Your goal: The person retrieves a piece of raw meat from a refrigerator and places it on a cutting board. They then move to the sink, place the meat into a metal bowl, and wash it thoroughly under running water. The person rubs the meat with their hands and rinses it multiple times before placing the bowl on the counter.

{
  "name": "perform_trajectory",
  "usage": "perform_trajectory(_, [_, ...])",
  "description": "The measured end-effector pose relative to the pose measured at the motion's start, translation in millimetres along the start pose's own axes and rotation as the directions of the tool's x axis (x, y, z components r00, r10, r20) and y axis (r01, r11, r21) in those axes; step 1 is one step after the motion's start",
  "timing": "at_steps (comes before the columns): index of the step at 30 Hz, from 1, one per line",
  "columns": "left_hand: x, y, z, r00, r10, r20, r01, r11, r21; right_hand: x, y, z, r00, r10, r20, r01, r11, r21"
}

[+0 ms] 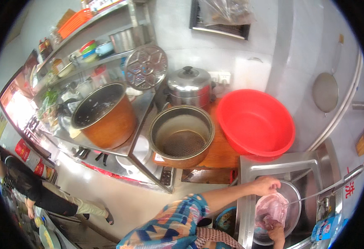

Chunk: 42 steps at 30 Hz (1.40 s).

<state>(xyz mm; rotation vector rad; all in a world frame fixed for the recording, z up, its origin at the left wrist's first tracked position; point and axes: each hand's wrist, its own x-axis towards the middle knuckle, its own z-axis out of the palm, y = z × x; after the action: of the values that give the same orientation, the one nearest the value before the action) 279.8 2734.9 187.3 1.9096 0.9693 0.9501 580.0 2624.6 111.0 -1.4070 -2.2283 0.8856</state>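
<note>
Raw pink meat [270, 210] is in a round metal basin [294, 202] inside the steel sink [246, 168] at the lower right. My left hand [266, 185] pinches its upper edge at the basin's far-left rim. My right hand [275, 231] is on its lower part, with the fingers partly hidden against the meat. A thin stream of water or a narrow spout reaches the meat from the faucet [353, 174] on the right; which of the two cannot be told.
A red plastic tub [256, 124], an empty deep pot [182, 143] and a lidded steel cooker [189, 84] stand beyond the sink. Another pot [116, 124] sits on a steel table. A blue package [325, 228] lies at the sink's edge. Another person [23, 177] stands at far left.
</note>
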Motion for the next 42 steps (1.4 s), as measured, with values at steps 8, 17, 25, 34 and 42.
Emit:
perform_trajectory(8, [-107.6,92.7,-202.4,0.950,0.043,-0.309,0.106,0.886,0.450,-14.5,-56.0,34.4,0.996,0.017,-0.092,-0.033,0.986,-0.165])
perform_trajectory(17, [-237.5,156.4,-600.6,0.250,0.229,-0.941,0.821,0.464,0.332,-42.5,-73.9,71.7,0.924,0.362,-0.120,-0.381,0.894,-0.237])
perform_trajectory(25, [-272.2,99.7,-708.4,0.381,-0.343,-0.859,0.860,0.472,0.193,-34.2,-23.2,101.0,0.765,0.310,-0.564,-0.362,0.932,0.020])
perform_trajectory(34, [-232.5,120.5,-748.4,0.668,-0.086,-0.739,0.500,0.788,0.360,-34.2,-92.3,97.0,0.708,0.461,-0.535,-0.569,0.821,-0.045])
perform_trajectory(42, [-118.5,218.6,-582.5,0.938,-0.124,-0.322,0.244,0.899,0.363,9.1,-159.0,99.2,0.562,0.717,-0.412,-0.787,0.617,0.001])
